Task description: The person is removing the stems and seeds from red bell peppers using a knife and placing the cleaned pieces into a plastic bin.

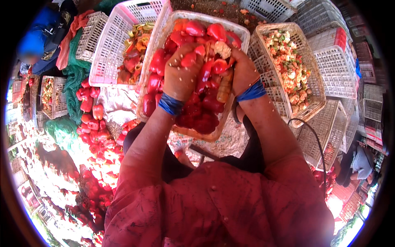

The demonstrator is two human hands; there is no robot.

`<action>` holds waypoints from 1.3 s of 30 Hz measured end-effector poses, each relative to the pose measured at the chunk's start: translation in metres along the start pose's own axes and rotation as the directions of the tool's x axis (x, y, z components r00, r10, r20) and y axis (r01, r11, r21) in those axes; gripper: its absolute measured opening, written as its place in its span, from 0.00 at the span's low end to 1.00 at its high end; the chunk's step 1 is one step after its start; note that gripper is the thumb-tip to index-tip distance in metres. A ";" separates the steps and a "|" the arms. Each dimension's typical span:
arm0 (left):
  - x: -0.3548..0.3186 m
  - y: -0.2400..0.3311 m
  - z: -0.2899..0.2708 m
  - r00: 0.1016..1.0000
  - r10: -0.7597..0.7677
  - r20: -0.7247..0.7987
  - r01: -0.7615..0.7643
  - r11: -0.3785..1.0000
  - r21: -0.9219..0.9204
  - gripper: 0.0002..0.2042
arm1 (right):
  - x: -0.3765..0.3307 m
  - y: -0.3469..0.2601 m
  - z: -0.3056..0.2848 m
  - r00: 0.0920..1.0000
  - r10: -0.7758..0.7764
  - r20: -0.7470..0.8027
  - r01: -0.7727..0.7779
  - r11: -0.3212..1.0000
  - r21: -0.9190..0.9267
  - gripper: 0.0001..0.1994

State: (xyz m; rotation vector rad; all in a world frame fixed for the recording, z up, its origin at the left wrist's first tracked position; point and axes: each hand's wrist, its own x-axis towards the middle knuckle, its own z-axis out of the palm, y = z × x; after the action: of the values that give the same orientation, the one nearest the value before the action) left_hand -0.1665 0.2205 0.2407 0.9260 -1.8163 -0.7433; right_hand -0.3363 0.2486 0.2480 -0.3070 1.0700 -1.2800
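Note:
Both hands are over a white crate [245, 38] filled with glossy red bell pepper pieces [195, 28]. My left hand [181, 76] is closed around a piece of red bell pepper [189, 60]. Close beside it, my right hand [244, 73] grips a pale, seedy pepper core [222, 50] at its fingertips. A yellowish wooden handle [224, 87] lies along that palm; the rest of this tool is hidden. Loose seeds stick to the back of my left hand. Blue bands wrap both wrists.
A crate of pepper scraps [135, 5] stands at left, and a crate of seedy cores [320, 88] at right. Whole red peppers [96, 133] are heaped at lower left. Stacked crates [335, 61] line the far right; a dark cable [317, 136] curves below them. Other people appear at the edges.

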 end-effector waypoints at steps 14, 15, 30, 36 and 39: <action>-0.028 -0.004 -0.009 0.938 -0.249 0.243 0.242 0.969 0.059 0.15 | 0.051 -0.047 -0.065 0.997 0.004 0.071 -0.033 0.913 0.407 0.16; -0.030 -0.011 -0.006 0.828 -0.432 0.357 0.331 0.891 0.311 0.22 | 0.062 -0.058 -0.084 0.987 -0.044 0.156 -0.020 0.923 0.385 0.16; -0.016 -0.012 0.014 0.757 -0.517 0.401 0.653 0.623 -0.431 0.29 | -0.006 -0.032 -0.021 0.956 -0.274 0.108 0.294 0.883 -0.365 0.17; -0.019 -0.027 0.018 0.870 -0.462 0.170 0.492 0.825 -0.277 0.28 | -0.011 -0.011 0.017 0.980 -0.200 0.021 0.142 0.615 -0.776 0.15; -0.010 -0.008 0.004 0.869 -0.454 0.198 0.452 0.890 0.061 0.26 | -0.007 -0.010 0.019 0.975 -0.220 0.014 0.154 0.634 -0.758 0.17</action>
State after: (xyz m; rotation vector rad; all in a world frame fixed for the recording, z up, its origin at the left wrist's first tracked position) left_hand -0.1651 0.2253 0.2276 1.3522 -1.7968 -1.1586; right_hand -0.3271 0.2442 0.2685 -1.0411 1.6574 -0.9549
